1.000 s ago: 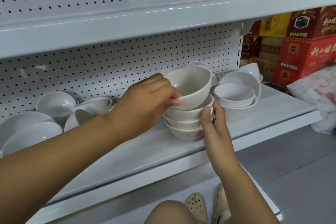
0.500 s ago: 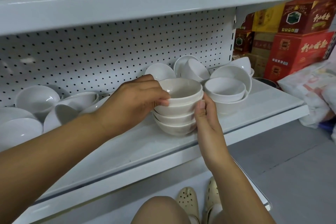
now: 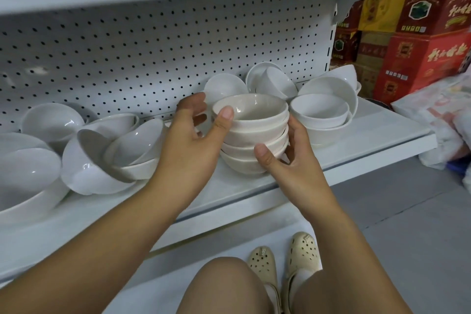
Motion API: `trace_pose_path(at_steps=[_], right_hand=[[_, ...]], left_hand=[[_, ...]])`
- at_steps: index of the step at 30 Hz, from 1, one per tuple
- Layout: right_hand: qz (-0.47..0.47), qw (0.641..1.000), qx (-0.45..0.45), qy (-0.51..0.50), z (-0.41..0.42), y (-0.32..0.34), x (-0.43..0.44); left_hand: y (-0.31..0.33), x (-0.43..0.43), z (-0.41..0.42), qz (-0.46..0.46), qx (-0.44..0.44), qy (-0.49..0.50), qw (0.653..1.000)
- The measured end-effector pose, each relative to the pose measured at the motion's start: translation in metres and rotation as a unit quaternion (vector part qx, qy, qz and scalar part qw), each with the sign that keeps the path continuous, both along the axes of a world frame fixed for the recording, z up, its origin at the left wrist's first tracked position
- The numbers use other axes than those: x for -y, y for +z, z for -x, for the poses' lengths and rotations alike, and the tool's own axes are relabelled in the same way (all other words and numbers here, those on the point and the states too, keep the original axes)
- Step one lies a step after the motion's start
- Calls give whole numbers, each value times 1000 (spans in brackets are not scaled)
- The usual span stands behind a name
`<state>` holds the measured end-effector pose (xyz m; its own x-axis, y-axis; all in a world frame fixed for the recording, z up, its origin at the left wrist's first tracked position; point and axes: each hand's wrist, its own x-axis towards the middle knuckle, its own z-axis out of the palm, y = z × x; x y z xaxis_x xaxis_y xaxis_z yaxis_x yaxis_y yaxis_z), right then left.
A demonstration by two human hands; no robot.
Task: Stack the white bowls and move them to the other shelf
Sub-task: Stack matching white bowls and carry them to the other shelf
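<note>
As hands (image 3: 188, 143) (image 3: 298, 168) clasp, glossy nested bowls (image 3: 254, 132), perhaps ceramic

white shelf (image 3: 377, 132), bowl stack (image 3: 254, 135) ctr, loose bowls (image 3: 51, 122) L, R

Bowl stack (image 3: 254, 135) on shelf (image 3: 379, 135)

Red cartons (image 3: 418, 58) stacked at right, plastic bag (image 3: 438, 120) beside — cream shoes (image 3: 262, 265) below
</note>
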<state>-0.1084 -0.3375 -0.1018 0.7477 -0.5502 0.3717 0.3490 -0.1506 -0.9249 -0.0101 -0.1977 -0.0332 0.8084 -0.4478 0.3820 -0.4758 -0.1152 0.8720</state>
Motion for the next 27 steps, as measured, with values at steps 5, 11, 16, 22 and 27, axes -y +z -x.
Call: trace_pose_path(at_steps=[5, 11, 16, 22, 27], right_hand=[[40, 999, -8, 9, -3, -2, 2], [45, 999, -17, -13, -3, -4, 8], [34, 999, -22, -24, -4, -6, 10], [29, 999, -14, -33, 0, -3, 6], [29, 999, -6, -25, 15, 11, -6]], left_hand=[[-13, 9, 9, 32, -96, -37, 994], [-23, 10, 5, 75, -131, -37, 988], [-29, 11, 3, 124, -212, -59, 968], [-28, 7, 8, 186, -272, -88, 940], [-23, -11, 18, 169, -217, -85, 958]])
